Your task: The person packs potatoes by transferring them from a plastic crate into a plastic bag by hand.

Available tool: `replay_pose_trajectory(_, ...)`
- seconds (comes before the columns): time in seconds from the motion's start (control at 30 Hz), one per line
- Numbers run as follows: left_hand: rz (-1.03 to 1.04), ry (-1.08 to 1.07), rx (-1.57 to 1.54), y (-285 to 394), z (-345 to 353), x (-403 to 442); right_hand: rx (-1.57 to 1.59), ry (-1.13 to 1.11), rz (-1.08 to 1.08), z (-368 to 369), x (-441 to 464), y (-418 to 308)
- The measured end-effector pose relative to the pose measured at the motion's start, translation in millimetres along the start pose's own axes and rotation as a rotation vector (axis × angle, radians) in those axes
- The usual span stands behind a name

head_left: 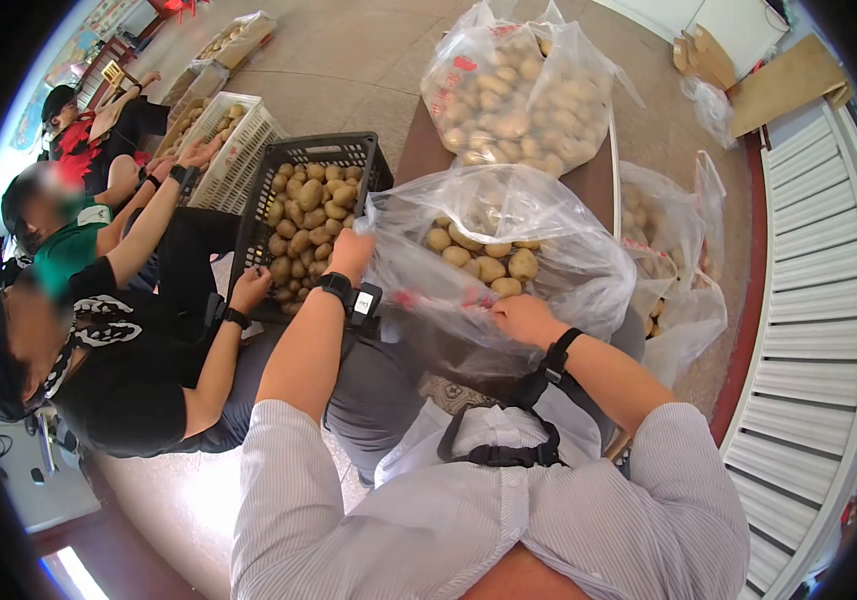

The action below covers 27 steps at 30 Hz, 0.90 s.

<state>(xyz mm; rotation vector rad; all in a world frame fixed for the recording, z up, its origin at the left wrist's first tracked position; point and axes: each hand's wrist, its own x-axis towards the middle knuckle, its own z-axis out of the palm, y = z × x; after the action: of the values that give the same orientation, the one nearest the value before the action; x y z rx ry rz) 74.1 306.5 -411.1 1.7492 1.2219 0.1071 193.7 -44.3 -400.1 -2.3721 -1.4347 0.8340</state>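
A clear plastic bag (569,215) lies open in front of me with several potatoes (492,268) inside. My left hand (352,255) is closed on the bag's left edge, beside a black crate (377,165) full of potatoes (309,215). My right hand (529,322) pinches the near edge of the bag, just below the potatoes. Both wrists wear black straps. Behind the open bag stands a fuller clear bag of potatoes (519,105) with red print. The fingertips of my left hand are partly hidden by the plastic.
A co-worker's hand (251,290) is at the near side of the black crate. Other people sit farther left, by a white crate (249,135). More bagged potatoes (649,225) stand at right, near a white radiator (809,340). Cardboard (789,85) lies at the back right.
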Motion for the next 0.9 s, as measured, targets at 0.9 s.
replay_pose_trajectory(0.9, 0.714, -0.555, 0.604, 35.7, 47.6, -87.7, 0.969, 0.445, 0.362, -125.8, 97.7, 84.0)
